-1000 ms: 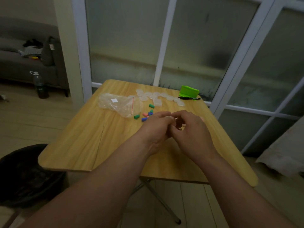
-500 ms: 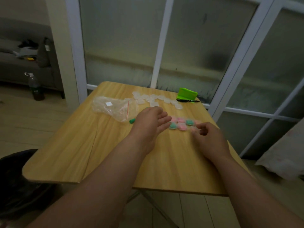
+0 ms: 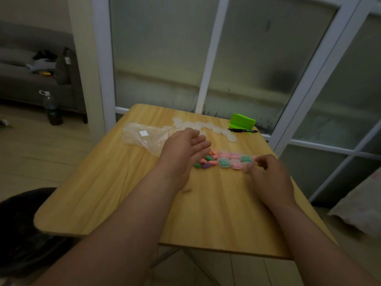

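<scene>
Fingers [image 3: 201,139] on the left hand [image 3: 181,153] are straight and a little spread, holding nothing. On my feed the hand stands tilted on its edge, palm toward 3 o'clock. The right hand [image 3: 270,178] has its fingers [image 3: 260,162] curled at the 3 o'clock end of the filled cases. They are blurred, so I cannot tell whether they pinch a case or only touch it.

The table [image 3: 216,219] fills the middle of the view. At its 10 o'clock lies the bag [image 3: 144,137], partly behind the left hand. Empty cases [image 3: 208,125] string along the far edge from 12 toward 1 o'clock. A green box [image 3: 242,120] sits at 1 o'clock, with a pen [image 3: 243,130] just in front of it. The filled cases [image 3: 233,161], pink and teal, lie in a short double row at 2 o'clock from the table's middle, between the hands. The plugs [image 3: 207,162] lie in a loose heap touching that row's 9 o'clock end, just beside the left palm.

A second ago I had both hands joined over the middle of the table, fingertips together. Half a second ago they had parted, and the left lay flat over the plugs, hiding most of them. Now it has tipped up and the heap shows in full. The right hand has stayed at the row's end.
</scene>
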A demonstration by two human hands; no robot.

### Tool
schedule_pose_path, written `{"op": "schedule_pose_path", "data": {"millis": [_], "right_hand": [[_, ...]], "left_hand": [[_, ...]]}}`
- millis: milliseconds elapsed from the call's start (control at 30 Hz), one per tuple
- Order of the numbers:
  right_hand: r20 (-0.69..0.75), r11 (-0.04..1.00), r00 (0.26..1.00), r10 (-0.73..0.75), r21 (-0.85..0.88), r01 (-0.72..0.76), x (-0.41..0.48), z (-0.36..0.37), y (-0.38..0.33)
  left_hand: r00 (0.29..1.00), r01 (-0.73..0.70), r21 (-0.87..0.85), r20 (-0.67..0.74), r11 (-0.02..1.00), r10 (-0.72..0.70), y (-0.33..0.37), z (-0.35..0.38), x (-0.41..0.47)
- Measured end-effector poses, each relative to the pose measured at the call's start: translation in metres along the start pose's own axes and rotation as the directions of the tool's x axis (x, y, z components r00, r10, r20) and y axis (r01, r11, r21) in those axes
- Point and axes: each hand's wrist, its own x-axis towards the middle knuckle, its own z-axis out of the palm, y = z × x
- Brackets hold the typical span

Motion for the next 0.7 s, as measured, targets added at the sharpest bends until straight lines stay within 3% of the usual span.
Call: {"op": "schedule_pose_path", "data": {"millis": [267, 367, 700], "right_hand": [[0.038, 0.988, 0.987, -0.154, 0.035, 0.153, 0.03, 0.02, -0.045], [0.074, 0.99, 0.987, -0.142, -0.005, 0.143, 0.06, 0.03, -0.054], [0.331, 0.915, 0.944, 0.003, -0.382, 0.131, 0.155, 0.069, -0.037]], "left_hand": [[0.998, -0.033, -0.084, -0.053, 0.996, 0.029, 0.025, -0.018, 0.01], [0.998, -0.036, -0.111, -0.047, 0.993, 0.031, 0.028, -0.02, 0.013], [1.0, -0.021, -0.125, -0.008, 0.992, 0.021, 0.026, -0.025, 0.027]]}}
